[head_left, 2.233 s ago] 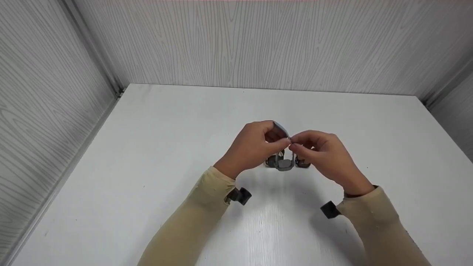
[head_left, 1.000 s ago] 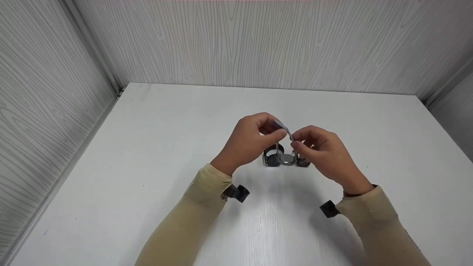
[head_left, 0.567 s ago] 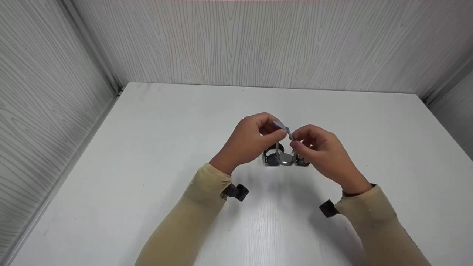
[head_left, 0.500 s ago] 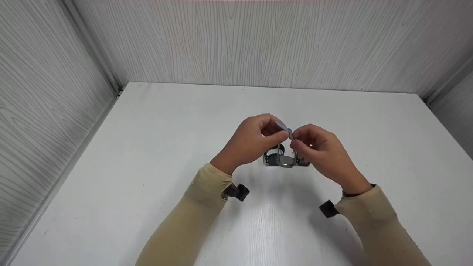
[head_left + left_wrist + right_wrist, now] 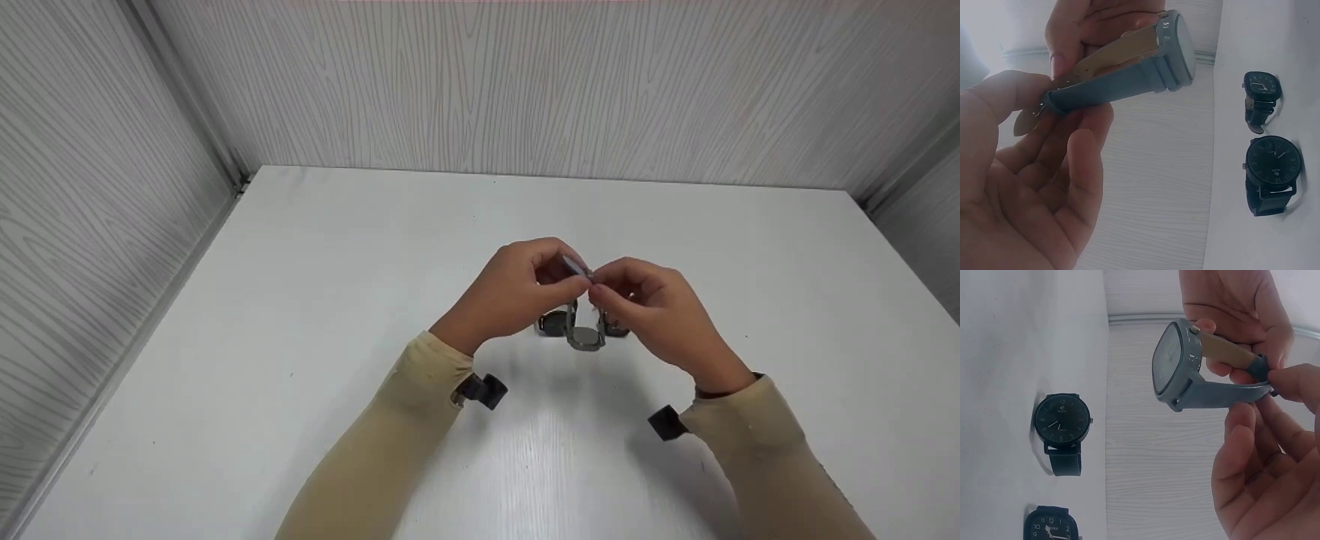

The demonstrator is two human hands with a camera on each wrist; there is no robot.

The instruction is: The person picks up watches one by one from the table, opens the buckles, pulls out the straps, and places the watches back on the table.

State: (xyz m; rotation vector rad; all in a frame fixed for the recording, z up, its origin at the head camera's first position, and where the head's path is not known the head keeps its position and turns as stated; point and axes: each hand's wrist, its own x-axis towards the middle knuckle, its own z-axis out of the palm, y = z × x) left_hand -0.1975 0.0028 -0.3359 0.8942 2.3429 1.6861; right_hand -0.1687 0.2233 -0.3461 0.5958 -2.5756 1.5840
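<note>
A grey-blue wristwatch (image 5: 586,339) hangs above the table in the head view, its strap bent into a loop with the case lowest. My left hand (image 5: 517,289) pinches the strap's free end between thumb and fingers. Close beside it, my right hand (image 5: 652,304) pinches the strap near the buckle. The wrist views show the strap's tan lining, and the tip lying through the buckle area (image 5: 1044,107); how far the pin is seated is hidden by fingers. The watch face (image 5: 1168,359) points away from the hands.
Two black watches stand on the white table (image 5: 360,300) behind the held watch: a round one (image 5: 1274,162) and a squarish one (image 5: 1262,85). Wood-grain panels (image 5: 480,90) rise at the back and sides. Each wrist carries a small black camera (image 5: 491,391).
My left hand has come down slightly and closer to the right hand since half a second ago. The watch case has dropped a little toward me, and its strap end now lies flatter.
</note>
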